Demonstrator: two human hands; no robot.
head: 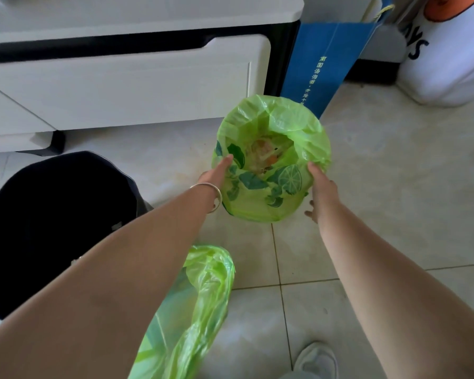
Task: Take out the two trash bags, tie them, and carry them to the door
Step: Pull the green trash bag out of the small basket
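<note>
both hands reached down to a green trash bag (271, 160) that lined a small bin printed with leaves and lime slices, standing on the tiled floor (394, 214). the left hand (216, 173), with a silver bangle (211, 195) at its wrist, lay with straight fingers against the bag's near-left rim. the right hand (322, 190) touched the near-right rim with its thumb up on the plastic; i could not tell whether its fingers pinched the film. food scraps showed inside the bag between the two hands. a second green trash bag (200, 310) lay on the floor under the left forearm, its neck loose. left of the left arm stood a black bin (52, 228). beyond the hands were a white cabinet (121, 86) and a blue paper bag (326, 64).
</note>
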